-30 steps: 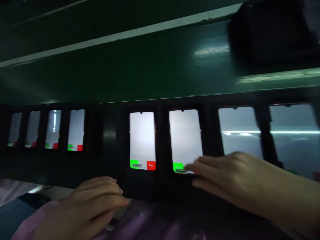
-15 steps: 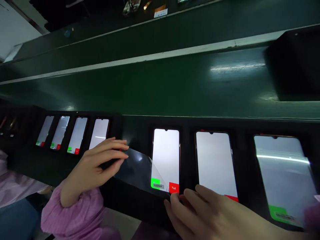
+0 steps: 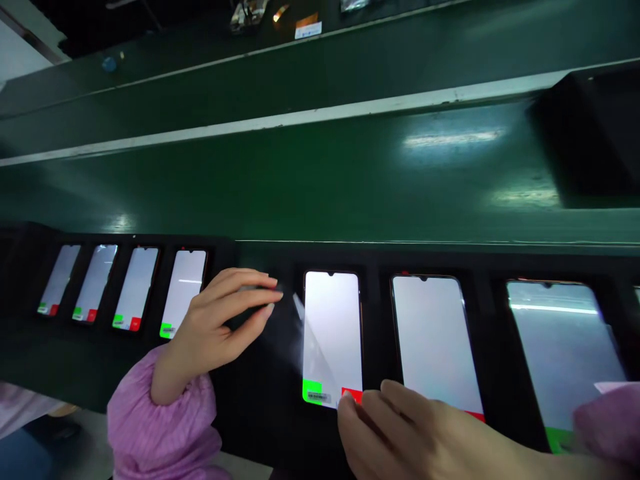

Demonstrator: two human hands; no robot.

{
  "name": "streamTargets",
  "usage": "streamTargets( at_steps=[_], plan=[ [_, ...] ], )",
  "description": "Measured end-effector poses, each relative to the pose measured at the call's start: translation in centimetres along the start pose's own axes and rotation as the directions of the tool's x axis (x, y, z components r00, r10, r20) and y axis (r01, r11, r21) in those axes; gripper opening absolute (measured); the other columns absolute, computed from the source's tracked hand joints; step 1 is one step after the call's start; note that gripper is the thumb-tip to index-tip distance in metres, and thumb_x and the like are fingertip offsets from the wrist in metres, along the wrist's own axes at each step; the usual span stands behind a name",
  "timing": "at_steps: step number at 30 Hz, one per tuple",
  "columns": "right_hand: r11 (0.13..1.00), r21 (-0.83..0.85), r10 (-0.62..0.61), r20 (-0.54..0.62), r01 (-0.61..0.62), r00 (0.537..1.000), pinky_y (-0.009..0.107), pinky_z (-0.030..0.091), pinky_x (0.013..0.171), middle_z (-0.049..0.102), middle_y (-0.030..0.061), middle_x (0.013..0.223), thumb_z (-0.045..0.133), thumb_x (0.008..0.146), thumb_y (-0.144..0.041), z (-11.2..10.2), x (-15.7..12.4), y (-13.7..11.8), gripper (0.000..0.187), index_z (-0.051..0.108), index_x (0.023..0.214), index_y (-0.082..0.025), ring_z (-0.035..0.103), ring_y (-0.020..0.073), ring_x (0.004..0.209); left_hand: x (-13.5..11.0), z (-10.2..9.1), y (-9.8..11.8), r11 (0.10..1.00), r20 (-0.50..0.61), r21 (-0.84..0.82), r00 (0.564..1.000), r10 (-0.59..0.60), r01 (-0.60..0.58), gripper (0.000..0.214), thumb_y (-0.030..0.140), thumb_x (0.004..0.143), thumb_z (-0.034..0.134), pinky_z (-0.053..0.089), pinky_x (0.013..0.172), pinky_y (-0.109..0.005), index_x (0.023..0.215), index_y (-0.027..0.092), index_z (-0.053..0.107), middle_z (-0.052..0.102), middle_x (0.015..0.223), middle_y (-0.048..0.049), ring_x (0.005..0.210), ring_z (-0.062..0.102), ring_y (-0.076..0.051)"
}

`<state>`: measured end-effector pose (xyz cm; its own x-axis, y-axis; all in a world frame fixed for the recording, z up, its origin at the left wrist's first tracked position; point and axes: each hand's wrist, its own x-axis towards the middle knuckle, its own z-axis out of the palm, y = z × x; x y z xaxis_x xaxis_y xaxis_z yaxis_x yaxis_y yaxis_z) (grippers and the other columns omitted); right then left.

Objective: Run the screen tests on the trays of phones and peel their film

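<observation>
A row of lit phones stands in black slots along a dark rack [image 3: 260, 400]. My left hand [image 3: 220, 320], in a pink sleeve, pinches one end of a clear protective film [image 3: 295, 333] held just left of the middle phone [image 3: 332, 337]. The film stretches across that phone's lower left. My right hand [image 3: 400, 427] grips the film's other end at the phone's bottom edge, beside its red corner button. A second white-screened phone [image 3: 434, 340] stands right above my right hand.
Several smaller lit phones [image 3: 135, 287] line the rack at the left, another phone [image 3: 563, 347] at the right. A green conveyor belt [image 3: 320, 173] runs behind the rack. A black box [image 3: 595, 133] sits on it at the right.
The view rose from the rack toward the belt. My left hand lifted from the table edge with the film; both hands now stretch it over the middle phone, closer than half a second ago.
</observation>
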<state>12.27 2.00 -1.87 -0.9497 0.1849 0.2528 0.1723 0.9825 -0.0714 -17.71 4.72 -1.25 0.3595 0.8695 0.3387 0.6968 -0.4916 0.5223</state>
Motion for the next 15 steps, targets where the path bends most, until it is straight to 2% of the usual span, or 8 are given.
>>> streamTargets(
  at_steps=[2, 4, 6, 8, 11, 13, 15],
  plan=[
    [0.999, 0.033, 0.042, -0.042, -0.041, 0.998, 0.036, 0.033, 0.057, 0.064, 0.0033, 0.081, 0.061, 0.094, -0.011, 0.1, 0.7, 1.1, 0.013, 0.067, 0.086, -0.019, 0.051, 0.0161, 0.066, -0.1, 0.6, 0.2, 0.997, -0.069, 0.026, 0.995, -0.07, 0.072, 0.025, 0.015, 0.1, 0.067, 0.065, 0.097, -0.034, 0.121, 0.026, 0.074, 0.078, 0.12, -0.0023, 0.11, 0.075, -0.018],
    [0.987, 0.124, 0.111, -0.071, -0.102, 0.991, 0.035, 0.031, 0.054, 0.061, 0.001, 0.077, 0.057, 0.094, -0.006, 0.1, 1.6, 3.3, 0.019, 0.066, 0.082, -0.019, 0.048, 0.0139, 0.06, -0.3, 1.1, 0.6, 0.99, -0.131, 0.039, 0.983, -0.127, 0.133, 0.023, 0.017, 0.101, 0.067, 0.065, 0.098, -0.033, 0.121, 0.026, 0.074, 0.078, 0.12, -0.0015, 0.11, 0.075, -0.017],
    [0.936, 0.261, 0.263, -0.073, -0.236, 0.962, 0.03, 0.033, 0.053, 0.065, 0.0001, 0.081, 0.053, 0.096, -0.003, 0.0, 2.4, 6.3, 0.022, 0.068, 0.088, -0.018, 0.049, 0.0101, 0.057, -0.9, 1.4, 1.0, 0.983, -0.155, 0.037, 0.972, -0.174, 0.182, 0.024, 0.016, 0.101, 0.066, 0.064, 0.1, -0.032, 0.121, 0.026, 0.074, 0.077, 0.12, -0.0007, 0.111, 0.074, -0.016],
    [0.809, 0.445, 0.461, -0.077, -0.383, 0.884, 0.025, 0.037, 0.053, 0.069, -0.0005, 0.084, 0.061, 0.099, -0.013, -0.5, 3.1, 9.4, 0.012, 0.071, 0.094, -0.018, 0.054, 0.0081, 0.059, -1.9, 1.5, 1.5, 0.974, -0.16, 0.029, 0.963, -0.219, 0.226, 0.026, 0.014, 0.101, 0.066, 0.063, 0.099, -0.031, 0.122, 0.026, 0.073, 0.077, 0.119, -0.0005, 0.109, 0.074, -0.015],
    [0.569, 0.618, 0.692, -0.003, -0.543, 0.722, 0.023, 0.036, 0.05, 0.065, -0.0037, 0.072, 0.069, 0.098, -0.023, -1.6, 3.4, 12.8, 0.006, 0.07, 0.093, -0.019, 0.05, 0.0062, 0.052, -4.0, 1.7, 2.7, 0.965, -0.12, 0.023, 0.959, -0.256, 0.26, 0.029, 0.012, 0.101, 0.064, 0.064, 0.097, -0.029, 0.125, 0.026, 0.072, 0.077, 0.118, -0.001, 0.107, 0.074, -0.015],
    [0.457, 0.661, 0.767, 0.046, -0.595, 0.64, 0.023, 0.031, 0.046, 0.066, -0.0039, 0.072, 0.069, 0.099, -0.029, -2.4, 3.3, 13.6, 0.011, 0.069, 0.095, -0.019, 0.046, 0.004, 0.048, -5.6, 2.0, 3.5, 0.966, -0.076, 0.015, 0.963, -0.258, 0.259, 0.03, 0.012, 0.101, 0.063, 0.063, 0.097, -0.027, 0.126, 0.026, 0.071, 0.077, 0.117, -0.0015, 0.106, 0.075, -0.014],
    [0.406, 0.679, 0.796, 0.066, -0.612, 0.601, 0.022, 0.028, 0.044, 0.07, -0.0028, 0.081, 0.068, 0.1, -0.034, -2.8, 3.0, 13.6, 0.014, 0.068, 0.097, -0.02, 0.044, 0.002, 0.047, -7.2, 2.4, 4.1, 0.966, -0.046, 0.002, 0.965, -0.257, 0.258, 0.03, 0.012, 0.102, 0.062, 0.063, 0.097, -0.026, 0.127, 0.025, 0.071, 0.076, 0.118, -0.0021, 0.107, 0.074, -0.014]
  ],
)
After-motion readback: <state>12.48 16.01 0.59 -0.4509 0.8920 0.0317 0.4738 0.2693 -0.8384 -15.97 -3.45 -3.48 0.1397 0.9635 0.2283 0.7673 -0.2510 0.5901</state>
